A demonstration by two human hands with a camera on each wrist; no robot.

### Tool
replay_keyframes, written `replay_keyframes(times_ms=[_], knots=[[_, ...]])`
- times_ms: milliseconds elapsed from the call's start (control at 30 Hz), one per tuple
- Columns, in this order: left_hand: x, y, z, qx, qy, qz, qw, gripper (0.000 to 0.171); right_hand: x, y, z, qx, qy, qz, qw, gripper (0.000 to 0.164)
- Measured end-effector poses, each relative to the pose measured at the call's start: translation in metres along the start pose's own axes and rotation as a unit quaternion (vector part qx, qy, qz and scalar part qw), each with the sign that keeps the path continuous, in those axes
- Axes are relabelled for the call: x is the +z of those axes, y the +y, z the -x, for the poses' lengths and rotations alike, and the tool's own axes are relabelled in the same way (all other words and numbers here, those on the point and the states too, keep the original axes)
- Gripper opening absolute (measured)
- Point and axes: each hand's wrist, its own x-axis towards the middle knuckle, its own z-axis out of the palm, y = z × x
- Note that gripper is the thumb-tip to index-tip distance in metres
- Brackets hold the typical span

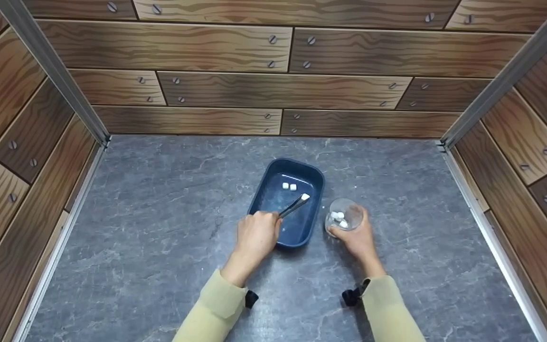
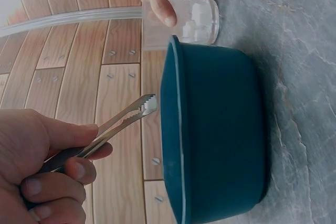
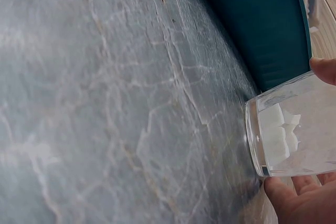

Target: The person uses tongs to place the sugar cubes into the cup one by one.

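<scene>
My left hand [image 1: 257, 233] grips a pair of metal tongs [image 1: 294, 206] above the dark blue basin [image 1: 318, 223]. Between the serrated tips of the tongs sits a small white cube [image 2: 149, 104]. Two more white cubes [image 1: 289, 186] lie on the basin's floor toward its far end. To the right of the basin, my right hand [image 1: 360, 237] holds a clear glass [image 3: 310, 129] with the thumb on one side and fingers on the other. Several white cubes [image 3: 278, 132] rest at the bottom of the glass.
The grey marbled surface [image 1: 169, 199] lies under everything. Wood-plank patterned walls [image 1: 207, 90] enclose it at the back and both sides, with metal strips [image 1: 492, 247] along the side edges. A black wrist strap piece [image 1: 352, 297] shows near the right sleeve.
</scene>
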Motion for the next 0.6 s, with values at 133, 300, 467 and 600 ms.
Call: replay_keyframes(times_ms=[133,300,467,600], knots=[[-0.002,0.002,0.000,0.006,0.006,0.000,1.0000,0.022,0.000,-0.001,0.000,-0.003,0.003,-0.003,1.000,0.088],[-0.005,0.006,0.000,0.013,0.008,0.004,0.9999,0.021,0.000,-0.001,0.001,-0.005,0.005,-0.002,1.000,0.086],[-0.007,0.014,-0.001,0.032,0.007,0.011,0.9994,0.018,0.000,-0.001,0.001,-0.006,0.004,0.000,1.000,0.086],[-0.008,0.022,-0.001,0.049,0.004,0.014,0.9987,0.018,0.000,-0.001,0.001,-0.008,0.004,-0.002,1.000,0.086]])
